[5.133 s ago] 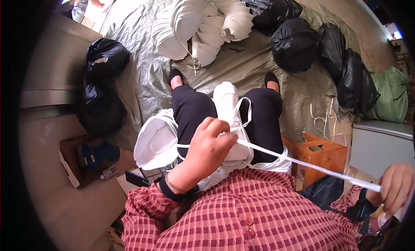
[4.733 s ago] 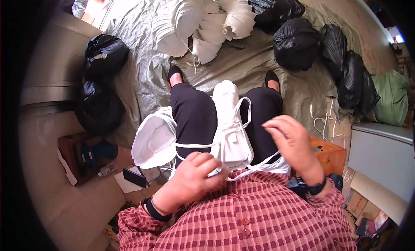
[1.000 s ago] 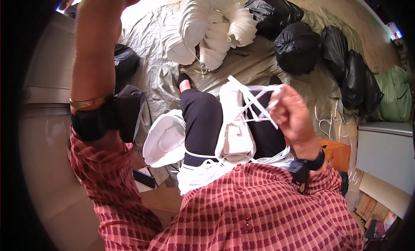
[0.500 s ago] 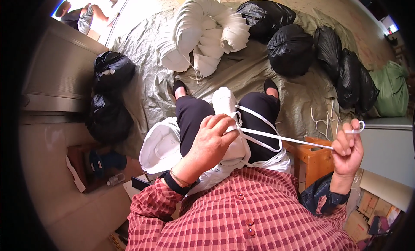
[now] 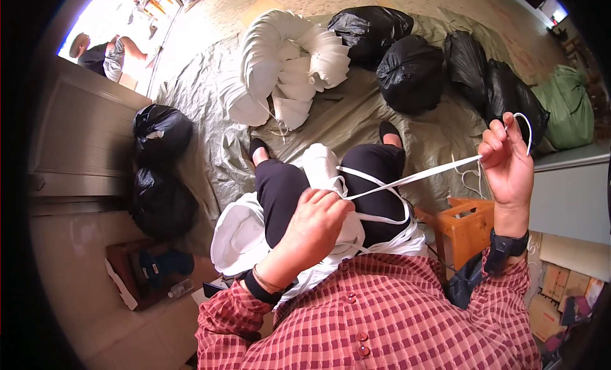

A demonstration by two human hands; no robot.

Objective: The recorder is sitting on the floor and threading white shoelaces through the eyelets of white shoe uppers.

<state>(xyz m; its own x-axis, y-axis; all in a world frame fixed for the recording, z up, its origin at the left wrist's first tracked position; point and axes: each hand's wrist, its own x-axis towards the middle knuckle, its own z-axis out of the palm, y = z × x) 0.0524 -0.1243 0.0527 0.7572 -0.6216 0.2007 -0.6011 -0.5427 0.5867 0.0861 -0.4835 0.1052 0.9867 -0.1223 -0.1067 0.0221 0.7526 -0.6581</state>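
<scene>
Across my lap lies a white shoe-shaped piece [image 5: 320, 167], with loops of white lace trailing over my right thigh. My left hand [image 5: 313, 225] is closed over this piece, fingers bent; its fingertips partly hide what they grip. From beside those fingertips a taut white lace [image 5: 420, 175] runs up to my right hand [image 5: 506, 158]. That hand is raised at the right, pinching the lace, whose free end curls above the fingers. A white moulded piece [image 5: 239, 235] rests by my left thigh, and white material [image 5: 394, 241] lies bunched on my lap.
Curved stacks of nested white pieces [image 5: 267, 55] lie ahead on a grey-green sheet [image 5: 210, 109]. Black bags [image 5: 410, 74] stand around it, with a green sack [image 5: 565, 109] at far right. A wooden stool [image 5: 468, 223] is beside my right leg. Someone sits at the far-left doorway.
My right hand has moved up, drawing the lace into a steeper line. My left hand stays low by the white shoe-shaped piece. The whole view has shifted slightly.
</scene>
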